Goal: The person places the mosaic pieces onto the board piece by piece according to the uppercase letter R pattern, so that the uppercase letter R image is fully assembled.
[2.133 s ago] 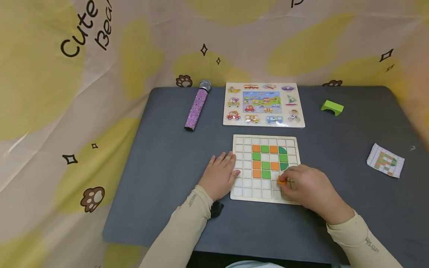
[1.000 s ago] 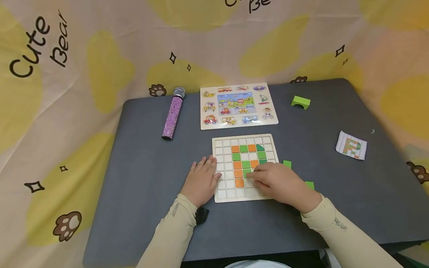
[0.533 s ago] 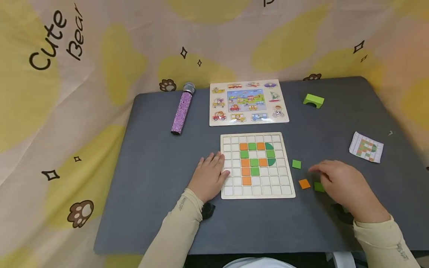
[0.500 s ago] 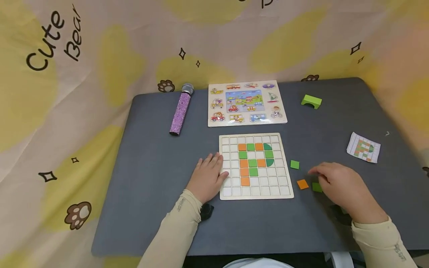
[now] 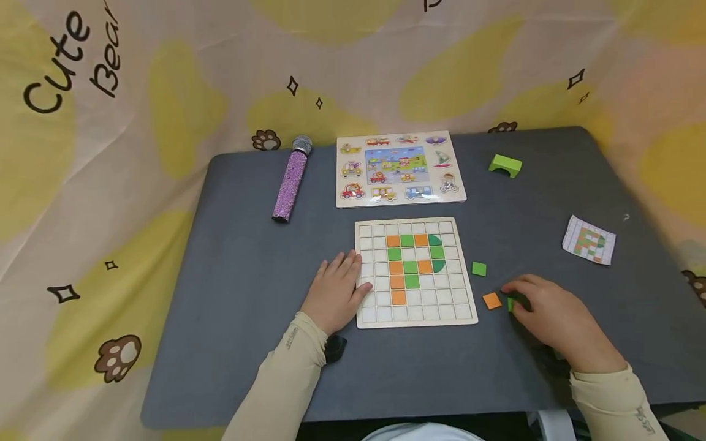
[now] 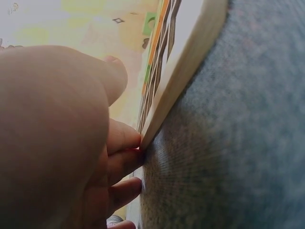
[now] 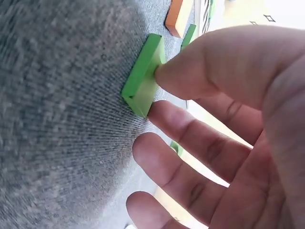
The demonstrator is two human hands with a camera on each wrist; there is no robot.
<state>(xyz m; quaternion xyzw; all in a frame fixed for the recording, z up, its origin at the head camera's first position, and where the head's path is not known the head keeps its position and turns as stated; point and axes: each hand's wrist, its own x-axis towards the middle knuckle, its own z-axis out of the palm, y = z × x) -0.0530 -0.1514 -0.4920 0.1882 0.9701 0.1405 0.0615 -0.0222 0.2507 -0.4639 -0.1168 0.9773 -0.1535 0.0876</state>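
Note:
The grid board (image 5: 415, 312) carries several orange, green and dark green tiles set in its cells. My left hand (image 5: 333, 291) rests along the board's left edge, fingers straight. To the right of the board lie a loose green tile (image 5: 478, 269) and an orange tile (image 5: 492, 301). My right hand (image 5: 551, 315) is lowered over another green tile (image 7: 145, 71), which lies on the table. The right wrist view shows the thumb touching that tile and a fingertip at its edge, with the fingers relaxed. From the head view, this tile is mostly hidden by the hand.
Behind the grid board lies a vehicle picture puzzle (image 5: 401, 199). A glittery purple microphone (image 5: 289, 187) is at its left. Farther right are a green arch block (image 5: 505, 165) and a small paper card (image 5: 589, 240) with a tile pattern. A patterned cloth (image 5: 342, 61) hangs behind the table.
An orange tile was set into a lower cell of the board. My right hand then moved right, off the board, and came down onto a loose green tile. The left hand stayed on the edge.

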